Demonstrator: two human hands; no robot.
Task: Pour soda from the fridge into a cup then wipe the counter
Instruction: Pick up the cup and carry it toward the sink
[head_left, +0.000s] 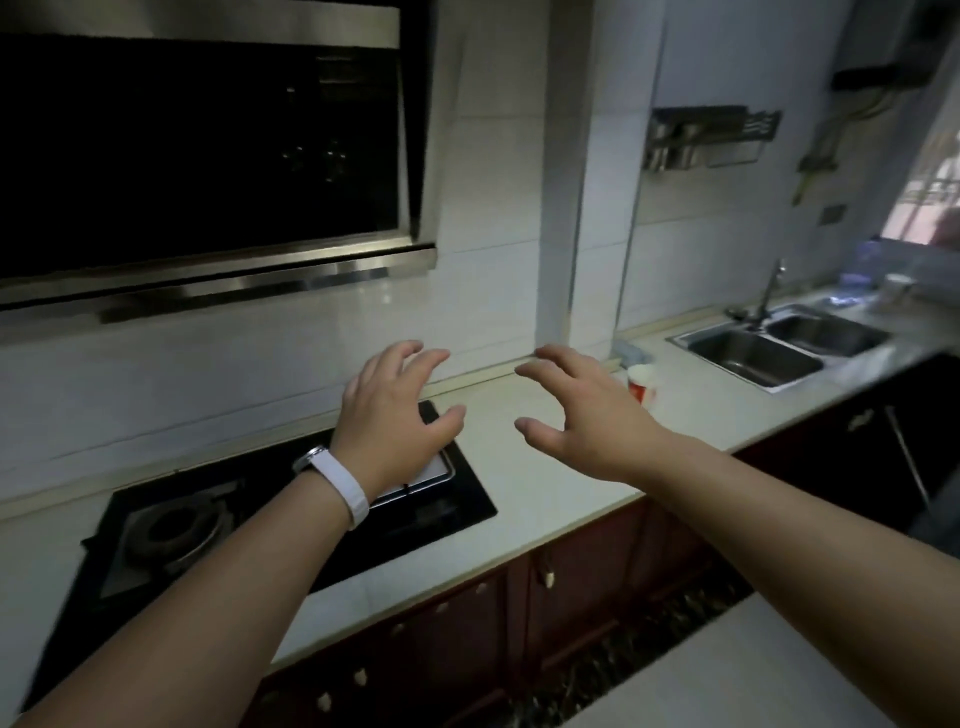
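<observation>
1. Nearest us, our left hand (392, 415) hangs above the gas hob (291, 519), fingers spread and loosely bent, holding nothing; a white wristband (340, 486) sits on that wrist.
2. Just beside it, our right hand (582, 415) hovers over the pale counter (545, 493), equally wide open and empty.
3. Beyond the right hand's fingers stands the cup (642, 383), red and white, upright on the counter, partly hidden by the hand.
4. Farther right lies the double sink (779, 345) with its tap (769, 293); a blurred bottle-like shape (860, 270) stands near the window, too soft to name.
5. No fridge or soda shows, so we judge the task barely begun: we should turn to find the fridge, leave the cup where it stands, and carry the soda back with a firm wrap.
</observation>
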